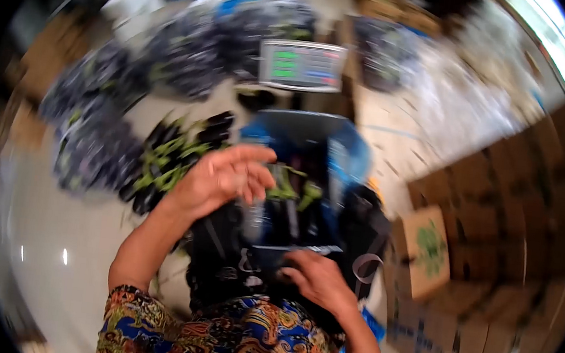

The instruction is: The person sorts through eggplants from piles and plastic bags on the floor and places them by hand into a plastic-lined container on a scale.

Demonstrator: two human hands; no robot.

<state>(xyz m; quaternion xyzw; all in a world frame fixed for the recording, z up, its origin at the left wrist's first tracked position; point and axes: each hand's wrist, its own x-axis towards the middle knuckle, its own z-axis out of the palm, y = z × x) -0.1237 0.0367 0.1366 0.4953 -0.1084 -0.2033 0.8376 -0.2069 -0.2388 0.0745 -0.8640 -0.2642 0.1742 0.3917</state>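
My left hand [223, 181] is raised beside the left rim of a plastic-lined container [351, 146], fingers apart and no object visible in it. Inside the container lie dark eggplants [292, 219] with green stems. My right hand [317, 276] rests near the container's front edge, thumb and fingers apart, with nothing seen between them. Left of the container, a loose heap of eggplants [160, 157] lies on the floor. Just beyond the container stands a scale display [302, 66] with green readouts. Motion blurs both hands slightly.
Clear bags full of eggplants [96, 143] form an arc at the left and back. Another filled bag [381, 52] and crumpled clear plastic [467, 92] lie at the back right. Stacked cardboard boxes [500, 199] wall off the right side. A pale floor [59, 236] spreads at left.
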